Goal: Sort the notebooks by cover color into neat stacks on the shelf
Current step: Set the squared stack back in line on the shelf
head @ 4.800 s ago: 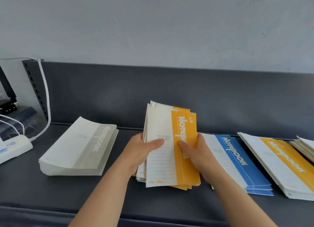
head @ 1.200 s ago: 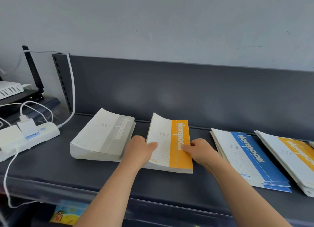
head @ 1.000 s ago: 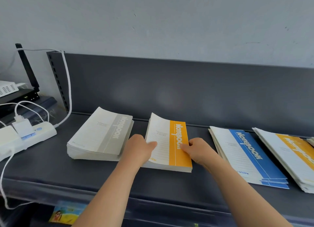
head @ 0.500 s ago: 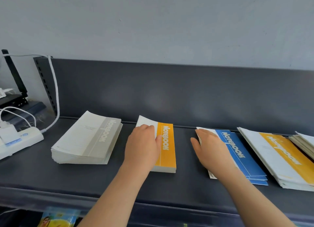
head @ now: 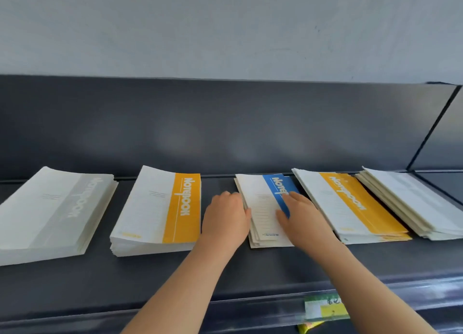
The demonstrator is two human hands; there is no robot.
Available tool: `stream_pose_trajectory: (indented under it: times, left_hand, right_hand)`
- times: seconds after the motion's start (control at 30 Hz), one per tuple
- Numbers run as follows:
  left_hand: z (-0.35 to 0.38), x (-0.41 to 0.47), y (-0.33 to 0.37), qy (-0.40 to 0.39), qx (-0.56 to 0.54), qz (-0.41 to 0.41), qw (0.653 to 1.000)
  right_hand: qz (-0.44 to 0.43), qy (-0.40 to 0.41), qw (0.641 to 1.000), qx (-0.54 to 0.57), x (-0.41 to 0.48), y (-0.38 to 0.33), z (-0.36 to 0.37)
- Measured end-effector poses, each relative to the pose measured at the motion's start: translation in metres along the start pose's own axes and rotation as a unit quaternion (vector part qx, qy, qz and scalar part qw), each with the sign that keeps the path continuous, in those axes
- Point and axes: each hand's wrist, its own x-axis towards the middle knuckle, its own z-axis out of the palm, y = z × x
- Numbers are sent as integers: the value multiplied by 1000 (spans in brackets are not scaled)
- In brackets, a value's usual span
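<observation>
**A:** Where did the blue notebooks sit?

**B:** The blue notebooks (head: pixel 266 208) lay on the shelf (head: pixel 150 278), between the orange stack (head: pixel 160 211) to their left and a second orange pile (head: pixel 350 206) to their right. That right-hand pile was just beside them, perhaps touching; I could not tell which.

**A:** And the hands?

**B:** Neither gripped anything. The left hand (head: pixel 226 218) was set against the pile's left edge with its fingers loose. The right hand (head: pixel 304 221) lay flat on the top cover, fingers straight, pressing down.

**A:** What could have gone wrong from there?

**B:** My guess is slipping. The covers looked like thin, smooth card, and the pile was already fanned, with lower copies poking out at the near left corner. A sideways push might have carried only the top few and left the rest behind. A hard one could have driven the pile into the second orange pile and skewed it. Booklets that soft also bow rather than square up.

**A:** And further out?

**B:** A thick grey stack (head: pixel 50 213) sat at the far left, its page edges sloping. A cream pile (head: pixel 411 203) at the far right was splayed in steps. The shelf was dark matte metal with an upright back panel (head: pixel 225 123). A green-and-yellow label (head: pixel 325 308) was on its front rail.
</observation>
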Motion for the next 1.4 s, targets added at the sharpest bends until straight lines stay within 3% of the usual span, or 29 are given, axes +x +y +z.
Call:
stream_pose_trajectory:
  times: [0.23, 0.37, 0.53, 0.73, 0.8, 0.9, 1.03, 1.17, 1.4]
  left_hand:
    - [26, 13, 29, -35, -137, -113, 983]
    - [19, 25, 31, -44, -279, -236, 930]
    - [18, 36, 34, -73, -371, -285, 881]
    - [-2, 20, 30, -35, -448, -230, 863]
    - [-18, 12, 26, -4, -482, -190, 855]
    - [-43, 2, 22, 17, -477, -111, 871]
    - [-49, -4, 22, 16, -433, -64, 899]
    - [-23, -17, 25, 1, -432, -75, 899]
    - [-71, -1, 48, 154, -518, -72, 838]
  right_hand:
    - [-28, -14, 999, 37, 0, 20, 18]
    - [-23, -18, 998, 59, 2, 23, 21]
    - [-18, -36, 994, 106, 1, 23, 16]
    - [-10, -24, 958, 286, -4, 18, -2]
    - [15, 16, 929, 368, 1, 10, -14]
    - [29, 53, 869, 491, 14, 0, -40]
    - [-2, 74, 842, 534, 15, -4, -54]
    - [29, 53, 868, 494, 3, 0, -32]
    - [9, 113, 793, 598, 19, -14, -83]
